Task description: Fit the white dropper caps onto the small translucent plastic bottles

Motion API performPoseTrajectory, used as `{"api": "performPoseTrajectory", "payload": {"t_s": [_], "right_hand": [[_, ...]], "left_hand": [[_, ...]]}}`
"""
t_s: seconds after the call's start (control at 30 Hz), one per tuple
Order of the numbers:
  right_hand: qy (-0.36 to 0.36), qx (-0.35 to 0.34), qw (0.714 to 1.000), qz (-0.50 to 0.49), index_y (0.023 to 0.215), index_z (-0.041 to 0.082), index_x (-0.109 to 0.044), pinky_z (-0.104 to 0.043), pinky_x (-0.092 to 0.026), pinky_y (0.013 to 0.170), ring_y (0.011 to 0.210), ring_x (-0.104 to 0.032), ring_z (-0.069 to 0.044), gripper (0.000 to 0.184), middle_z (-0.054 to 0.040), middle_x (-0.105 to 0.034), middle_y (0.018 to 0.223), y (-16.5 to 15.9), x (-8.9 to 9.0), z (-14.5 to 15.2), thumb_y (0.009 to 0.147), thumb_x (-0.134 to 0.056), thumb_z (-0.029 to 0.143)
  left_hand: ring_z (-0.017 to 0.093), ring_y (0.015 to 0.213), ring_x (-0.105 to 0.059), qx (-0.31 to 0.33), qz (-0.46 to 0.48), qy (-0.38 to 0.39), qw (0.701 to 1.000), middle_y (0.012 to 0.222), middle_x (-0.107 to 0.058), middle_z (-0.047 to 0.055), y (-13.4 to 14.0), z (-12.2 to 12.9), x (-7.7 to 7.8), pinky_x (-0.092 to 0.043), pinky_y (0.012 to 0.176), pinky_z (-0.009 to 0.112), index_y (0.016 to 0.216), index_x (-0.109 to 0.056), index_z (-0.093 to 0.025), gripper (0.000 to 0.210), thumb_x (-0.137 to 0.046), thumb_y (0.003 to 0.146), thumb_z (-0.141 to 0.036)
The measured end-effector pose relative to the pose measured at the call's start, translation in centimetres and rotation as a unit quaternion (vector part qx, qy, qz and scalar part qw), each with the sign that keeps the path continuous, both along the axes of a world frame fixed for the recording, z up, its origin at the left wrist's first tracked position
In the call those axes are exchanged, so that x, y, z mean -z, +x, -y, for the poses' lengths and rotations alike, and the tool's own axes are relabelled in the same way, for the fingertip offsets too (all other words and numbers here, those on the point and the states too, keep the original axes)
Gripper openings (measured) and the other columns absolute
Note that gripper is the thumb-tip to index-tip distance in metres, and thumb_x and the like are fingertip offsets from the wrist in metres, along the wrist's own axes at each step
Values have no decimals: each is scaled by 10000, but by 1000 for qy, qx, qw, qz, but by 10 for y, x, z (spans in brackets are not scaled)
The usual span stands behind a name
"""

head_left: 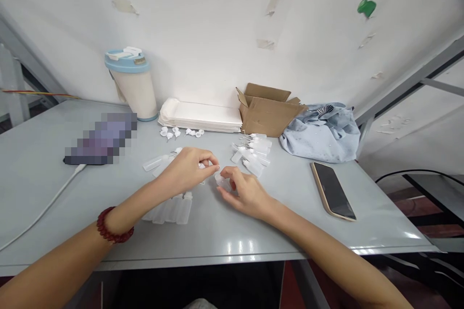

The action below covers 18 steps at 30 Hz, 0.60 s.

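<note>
My right hand (248,192) curls its fingers round a small translucent plastic bottle (222,182). Close above that bottle, my left hand (190,169) is closed in a pinch, and what its fingertips hold is too small to make out. Behind and below the left wrist lie several like bottles (184,210), partly covered by the arm. Bottles fitted with white needle tips (253,152) are heaped beyond my right hand. Small white caps (195,133) lie in a row beyond my left hand.
A stack of white envelopes (203,116), an open cardboard box (270,116) and a light blue cloth (321,135) line the wall. A lidded cup (136,87) stands left. One phone (333,190) lies right; a blurred-out device (103,140) with a white cable lies left.
</note>
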State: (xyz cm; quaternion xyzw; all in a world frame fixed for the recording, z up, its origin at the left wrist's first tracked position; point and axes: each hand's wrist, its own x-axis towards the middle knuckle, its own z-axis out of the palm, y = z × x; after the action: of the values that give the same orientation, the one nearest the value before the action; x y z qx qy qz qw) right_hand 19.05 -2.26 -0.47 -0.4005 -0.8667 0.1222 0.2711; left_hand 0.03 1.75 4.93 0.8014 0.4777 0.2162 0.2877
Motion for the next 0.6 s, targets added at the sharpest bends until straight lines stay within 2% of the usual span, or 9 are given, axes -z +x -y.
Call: {"api": "performPoseTrajectory", "payload": {"t_s": [0.2,0.4,0.6], "right_hand": [[-42,0,999,0,1143,191,-351,-280,-463,574,693,-642,-172,302,-105,-665,1019,-1,0,0,886,-506,228],[-121,16,992,-34,1101,188,-344,-276,-437,546,627,-614,-162,250,-136,-654,1067,-3,-3,-2,901,-487,233],[-153,39,983,-94,1103,204,-335,-260,-416,537,533,-538,-131,274,-70,-683,948,-2,2,-7,890,-500,251]], "left_hand": [[147,602,-592,26,-22,18,999,673,-694,-3,4,7,1,-387,548,223,803,-712,-196,238,-490,817,-281],[143,593,-582,34,-31,18,999,685,-686,4,4,6,2,-378,546,223,844,-712,-193,273,-466,845,-313],[142,603,-584,44,-29,22,998,691,-686,-2,4,6,4,-380,566,229,925,-714,-199,293,-459,852,-322]]}}
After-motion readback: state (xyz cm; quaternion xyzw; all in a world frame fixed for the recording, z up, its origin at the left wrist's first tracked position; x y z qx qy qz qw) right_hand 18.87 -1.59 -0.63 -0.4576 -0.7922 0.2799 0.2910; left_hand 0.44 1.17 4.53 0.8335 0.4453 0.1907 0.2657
